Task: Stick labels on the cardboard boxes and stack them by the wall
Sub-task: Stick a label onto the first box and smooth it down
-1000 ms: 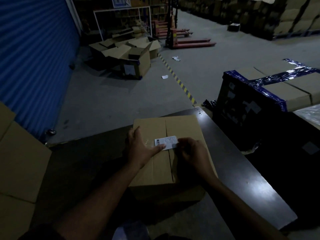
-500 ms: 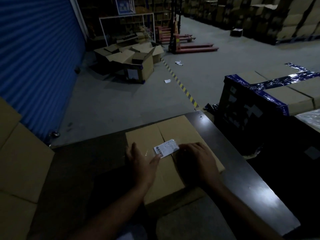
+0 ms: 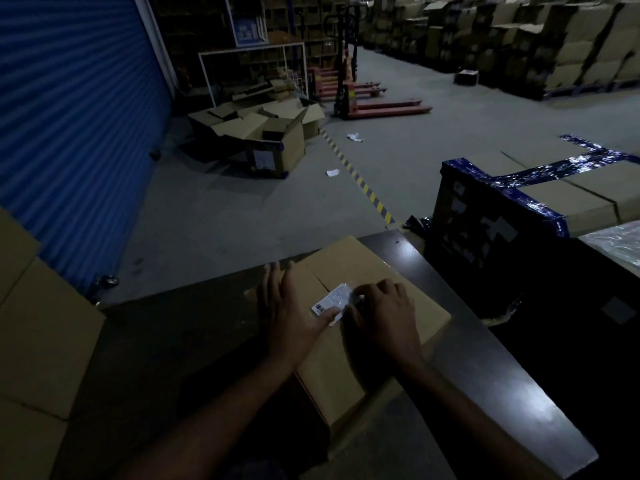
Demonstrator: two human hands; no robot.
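Cardboard box (image 3: 349,327) lay on the dark table (image 3: 512,386) right under both hands, its white label (image 3: 331,302) between them

Label's long axis ran from near left to far right, roughly across the box's taped seam. Left hand (image 3: 291,313) lay flat and spread on the box top, thumb tip touching the label's near-left, barcoded end; right hand (image 3: 384,313) was curled, fingertips pressing the far-right end. Neither hand gripped anything. Both were equally near; lifting the box likely meant sliding the hands out to its sides, toward the stacked cartons (image 3: 38,334) at left
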